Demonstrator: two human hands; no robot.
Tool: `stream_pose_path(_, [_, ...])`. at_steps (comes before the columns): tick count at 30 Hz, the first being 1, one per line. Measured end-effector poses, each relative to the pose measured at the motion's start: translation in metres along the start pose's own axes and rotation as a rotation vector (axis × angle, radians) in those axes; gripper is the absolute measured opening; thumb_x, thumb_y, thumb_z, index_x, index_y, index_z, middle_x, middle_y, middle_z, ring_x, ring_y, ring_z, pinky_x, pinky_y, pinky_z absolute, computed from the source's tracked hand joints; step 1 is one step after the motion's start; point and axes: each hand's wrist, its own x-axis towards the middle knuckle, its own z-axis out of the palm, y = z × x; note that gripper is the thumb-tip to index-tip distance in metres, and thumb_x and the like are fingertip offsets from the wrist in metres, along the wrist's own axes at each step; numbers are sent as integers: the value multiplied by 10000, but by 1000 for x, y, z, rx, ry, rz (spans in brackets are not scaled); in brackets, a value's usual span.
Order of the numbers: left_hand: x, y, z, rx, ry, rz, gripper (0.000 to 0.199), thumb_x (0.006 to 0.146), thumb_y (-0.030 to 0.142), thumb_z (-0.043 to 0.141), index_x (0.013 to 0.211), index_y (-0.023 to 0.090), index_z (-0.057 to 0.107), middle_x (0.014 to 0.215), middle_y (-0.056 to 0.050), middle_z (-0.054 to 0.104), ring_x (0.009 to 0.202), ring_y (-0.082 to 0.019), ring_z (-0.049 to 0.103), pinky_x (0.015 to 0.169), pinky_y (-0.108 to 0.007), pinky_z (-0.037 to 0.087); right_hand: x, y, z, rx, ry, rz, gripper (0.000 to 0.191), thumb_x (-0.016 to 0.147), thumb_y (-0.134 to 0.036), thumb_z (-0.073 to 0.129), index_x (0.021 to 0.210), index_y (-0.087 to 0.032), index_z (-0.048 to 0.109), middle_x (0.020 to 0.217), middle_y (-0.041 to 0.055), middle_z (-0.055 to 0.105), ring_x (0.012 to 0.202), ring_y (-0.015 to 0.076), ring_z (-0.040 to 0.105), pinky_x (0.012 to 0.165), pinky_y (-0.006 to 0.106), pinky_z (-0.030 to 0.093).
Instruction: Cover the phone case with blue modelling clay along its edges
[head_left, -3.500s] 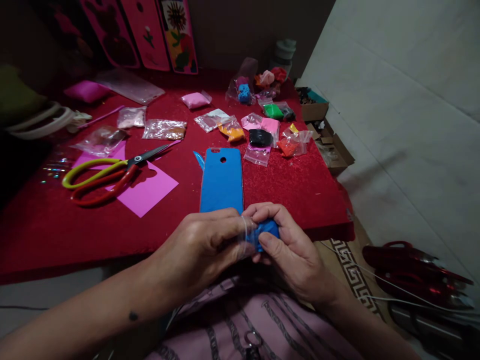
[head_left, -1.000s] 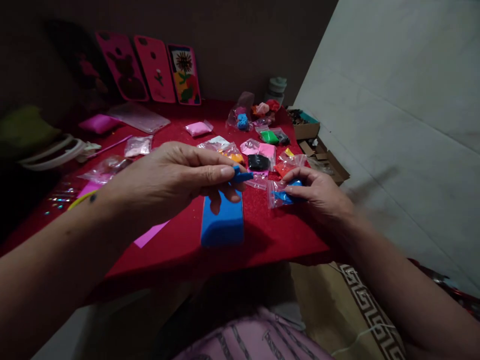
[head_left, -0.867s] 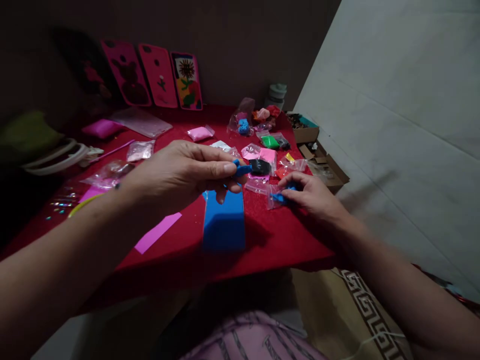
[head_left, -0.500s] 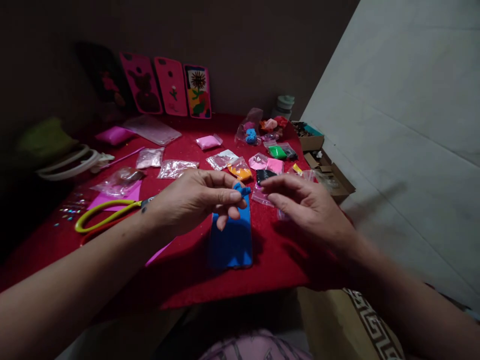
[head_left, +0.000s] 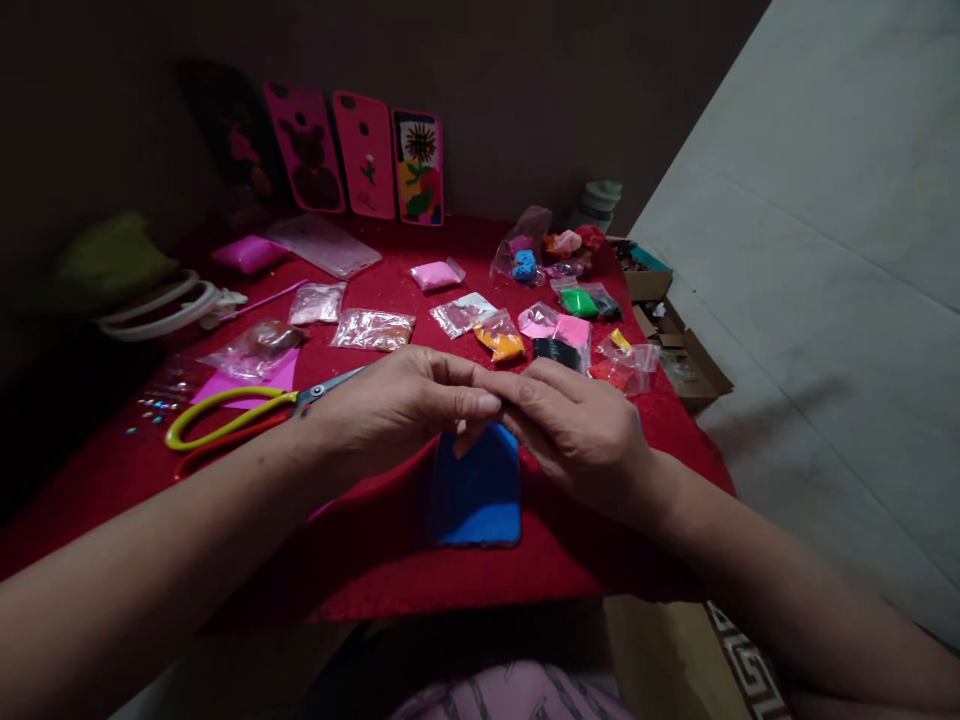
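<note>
Left hand (head_left: 390, 405) and right hand (head_left: 581, 430) meet above the blue case (head_left: 484, 500).
They touch; whether either grips anything, I cannot tell. The case lies near, in the middle, right of the scissors (head_left: 306, 399).

- A table (head_left: 562, 565) with red cloth (head_left: 375, 575)
- Blue phone case (head_left: 484, 495) near the front edge
- Scissors (head_left: 309, 397) and pink paper (head_left: 279, 378), left
- Small clear bags (head_left: 501, 340) with coloured contents, middle
- Upright decorated phone cases (head_left: 365, 150) along the back
</note>
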Motion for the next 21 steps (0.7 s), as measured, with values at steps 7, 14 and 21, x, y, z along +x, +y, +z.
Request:
stream_pose_path(7, [-6,15,-6,-44,68,-2,221,709,117,791,931,121,792,767,-79,745,573,-126,645,476,-190,547,-7,11,2,507,126,493,86,950,-169,591,1026,-163,632,892,43,706,776,134,680,690,257,571])
stream_pose_path(14, [-9,12,-20,-41,230,68,95,694,125,810,780,116,772,656,-45,695,477,-102,614,425,-169,519,-4,25,1,1353,196,1019,163,897,-223,656,1052,-172,656,777,2,704,599,92,666,490,168,527])
stream_pose_path(21, [-3,10,-25,-29,324,101,223,629,179,850,584,125,638,500,10,559,371,-65,454,310,-157,385,-7,33,9,1506,202,1068,251,783,-187,779,993,-135,653,831,50,739,631,120,706,511,166,565])
